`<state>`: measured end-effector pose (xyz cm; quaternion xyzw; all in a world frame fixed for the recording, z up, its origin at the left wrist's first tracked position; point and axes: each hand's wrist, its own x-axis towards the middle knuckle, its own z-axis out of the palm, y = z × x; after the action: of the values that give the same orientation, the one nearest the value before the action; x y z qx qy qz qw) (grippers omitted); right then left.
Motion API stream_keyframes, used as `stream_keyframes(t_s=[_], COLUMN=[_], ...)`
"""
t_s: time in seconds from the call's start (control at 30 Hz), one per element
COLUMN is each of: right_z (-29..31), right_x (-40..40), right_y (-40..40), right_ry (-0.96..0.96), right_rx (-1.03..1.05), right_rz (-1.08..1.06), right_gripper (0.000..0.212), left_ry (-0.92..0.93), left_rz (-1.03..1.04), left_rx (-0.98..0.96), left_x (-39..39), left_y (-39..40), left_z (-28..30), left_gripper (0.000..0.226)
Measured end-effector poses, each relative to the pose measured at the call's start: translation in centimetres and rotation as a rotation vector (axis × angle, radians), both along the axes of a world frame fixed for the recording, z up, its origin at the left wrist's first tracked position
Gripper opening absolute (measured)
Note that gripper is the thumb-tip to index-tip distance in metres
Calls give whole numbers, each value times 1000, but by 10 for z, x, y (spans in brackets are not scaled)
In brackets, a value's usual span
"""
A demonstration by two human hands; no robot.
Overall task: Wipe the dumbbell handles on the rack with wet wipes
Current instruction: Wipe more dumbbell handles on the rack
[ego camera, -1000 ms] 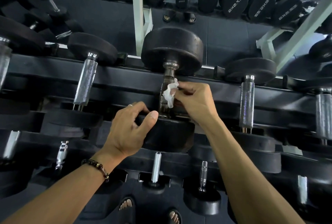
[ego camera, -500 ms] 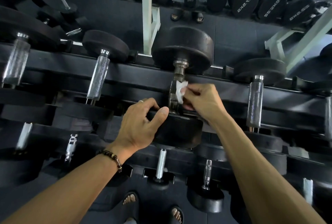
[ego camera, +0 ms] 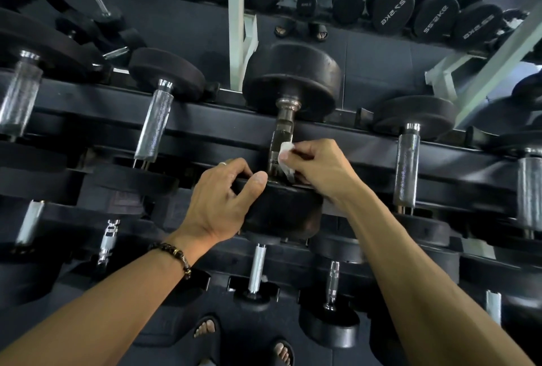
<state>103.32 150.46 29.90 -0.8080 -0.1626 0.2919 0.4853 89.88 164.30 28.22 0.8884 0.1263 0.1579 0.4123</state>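
A big black dumbbell (ego camera: 293, 78) lies on the top tier of the black rack (ego camera: 205, 122), its worn metal handle (ego camera: 280, 142) pointing toward me. My right hand (ego camera: 319, 169) pinches a crumpled white wet wipe (ego camera: 286, 157) against the lower right side of that handle. My left hand (ego camera: 218, 201) grips the rim of the dumbbell's near head (ego camera: 287, 213), thumb on top. The handle's lowest part is hidden behind the wipe and my fingers.
Neighbouring dumbbells with knurled chrome handles (ego camera: 154, 128) (ego camera: 406, 166) sit left and right on the same tier. Smaller dumbbells (ego camera: 256, 272) fill the lower tier. A mirror behind shows more weights and a white frame post (ego camera: 236, 19). My sandalled feet (ego camera: 206, 333) stand below.
My right hand has slid the wipe down the handle toward the near head. My left hand keeps its grip on the head. The view has shifted slightly.
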Motion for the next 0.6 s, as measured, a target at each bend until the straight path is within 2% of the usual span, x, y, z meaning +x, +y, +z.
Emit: stream_keyframes(t_s=[0.1, 0.17, 0.2, 0.27, 0.37, 0.43, 0.53, 0.6], right_z=[2, 0, -3, -10, -13, -6, 4, 3], right_x=[10, 22, 24, 18, 8, 20, 45, 37], right_y=[21, 38, 39, 23, -5, 4, 31, 33], right_ry=[-7, 64, 126, 246, 376, 394, 525, 560], right_rx=[177, 217, 217, 157, 76, 190, 443, 400], right_rz=[-251, -430, -437, -300, -63, -142, -354, -300], right_gripper=[42, 43, 45, 48, 31, 22, 26, 26], left_ry=[1, 2, 3, 6, 6, 7, 13, 13], left_rz=[2, 8, 8, 3, 5, 10, 8, 4], left_rx=[0, 4, 5, -1, -9, -15, -30, -27], left_x=[0, 1, 2, 2, 1, 0, 0, 0], left_y=[1, 1, 1, 1, 0, 0, 0, 0], left_z=[-3, -4, -3, -3, -2, -2, -1, 0], left_gripper=[39, 40, 40, 41, 40, 40, 38, 38])
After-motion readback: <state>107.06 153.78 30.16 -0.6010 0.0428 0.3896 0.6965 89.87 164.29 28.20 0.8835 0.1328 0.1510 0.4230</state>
